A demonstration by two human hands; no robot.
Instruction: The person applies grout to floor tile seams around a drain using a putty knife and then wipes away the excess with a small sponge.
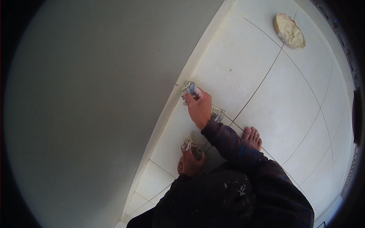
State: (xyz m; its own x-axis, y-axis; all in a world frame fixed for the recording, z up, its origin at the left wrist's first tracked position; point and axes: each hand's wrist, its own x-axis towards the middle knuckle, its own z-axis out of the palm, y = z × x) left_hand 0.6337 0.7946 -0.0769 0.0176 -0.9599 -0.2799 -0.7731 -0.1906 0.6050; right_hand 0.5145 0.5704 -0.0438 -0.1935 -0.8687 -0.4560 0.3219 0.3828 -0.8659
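Observation:
My right hand [199,108] is closed around a putty knife [188,88] smeared with pale filler, held low beside the baseboard. Pale filler also clings around its fingers. Nearer my body, my left hand [192,162] is closed on a putty-caked tool whose grey handle end [198,150] shows by the thumb. A filler-coated metal blade [217,113] sticks out beyond my right wrist. My sleeve covers the stretch between, so I cannot tell for certain whether blade and handle are one tool.
The grey wall [87,95] with its white baseboard [197,53] runs along the left. A shallow bowl of cream filler [289,31] sits far right on the white tiled floor [289,114]. My bare right foot [252,138] stands right of my forearm; left toes [180,167] show beside my left hand.

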